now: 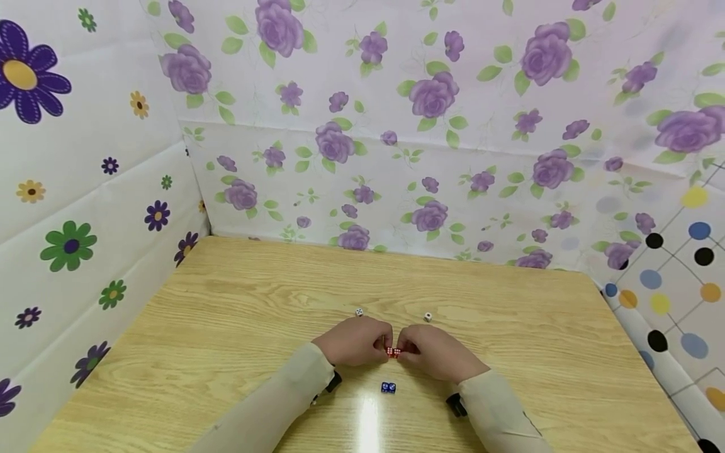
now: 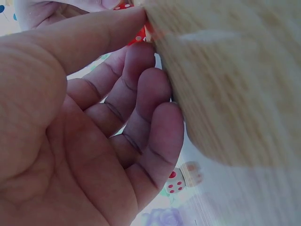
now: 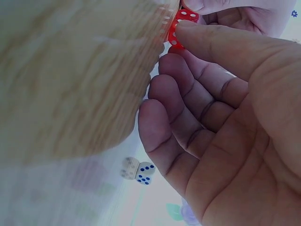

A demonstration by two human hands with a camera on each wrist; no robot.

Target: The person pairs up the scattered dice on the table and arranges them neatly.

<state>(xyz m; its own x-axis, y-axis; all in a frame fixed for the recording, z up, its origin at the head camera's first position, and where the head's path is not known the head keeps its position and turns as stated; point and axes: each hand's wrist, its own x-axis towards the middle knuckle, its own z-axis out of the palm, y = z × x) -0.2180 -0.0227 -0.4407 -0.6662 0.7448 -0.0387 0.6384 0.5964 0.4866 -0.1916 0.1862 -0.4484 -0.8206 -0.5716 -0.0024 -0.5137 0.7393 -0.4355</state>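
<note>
Two red dice with white pips stand side by side on the table between my hands. My left hand (image 1: 358, 341) pinches the left red die (image 1: 389, 352) between thumb and index finger. From the other side, the thumb and index finger of my right hand (image 1: 438, 351) pinch the right red die (image 1: 398, 353). In the right wrist view the thumb covers part of a red die (image 3: 187, 15). The other fingers of both hands are bent, their tips down at the wood. Nearer my body, two blue dice (image 1: 388, 387) sit together.
Beyond the hands stand two white dice, one at the left (image 1: 359, 311) and one at the right (image 1: 427, 317). The wooden table (image 1: 238, 302) meets a rose-patterned cloth (image 1: 391, 157) at the back, with patterned cloths at both sides.
</note>
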